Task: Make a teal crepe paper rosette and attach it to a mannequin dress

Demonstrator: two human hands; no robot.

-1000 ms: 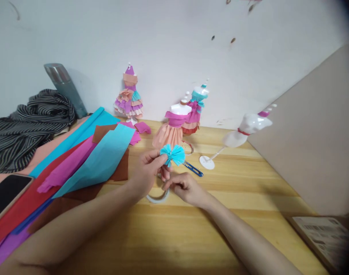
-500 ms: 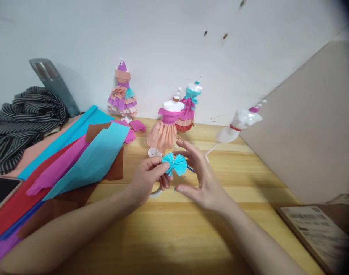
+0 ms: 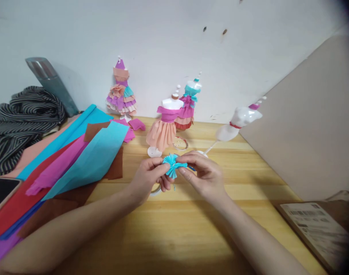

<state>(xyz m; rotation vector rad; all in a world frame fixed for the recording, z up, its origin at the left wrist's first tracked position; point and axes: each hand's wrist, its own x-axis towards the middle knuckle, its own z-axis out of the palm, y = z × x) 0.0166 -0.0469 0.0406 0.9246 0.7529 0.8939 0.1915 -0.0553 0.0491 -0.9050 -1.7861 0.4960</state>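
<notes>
Two bare hands are working above a wooden desk (image 3: 174, 236), with a turquoise paper bow (image 3: 171, 167) lying between them, raised clear of the surface. The left hand (image 3: 151, 172) is pinching the bow's left side, its grip drawn together between thumb and fingers. The right hand (image 3: 204, 172) is closing thumb and fingertips on the right wing, which is appearing narrow and gathered; its grip is leaving only the paper's thickness between. A roll of tape (image 3: 155, 191) is lying beneath the left hand, partly covered. A blue object (image 3: 192, 168) is showing beside the right fingers, too hidden to be named with certainty. Behind the hands, a doll form in a peach skirt (image 3: 162, 133) is standing near a patterned ring (image 3: 180, 143), while a second form in a magenta dress (image 3: 187, 111) is standing behind it. A bare white form (image 3: 227, 131) is leaning to the right on its stem. A tiered dress (image 3: 122, 93) is occupying the rear left, and coloured paper sheets (image 3: 91, 160) are spreading across the desk's left side, beside a phone (image 3: 4, 193).
</notes>
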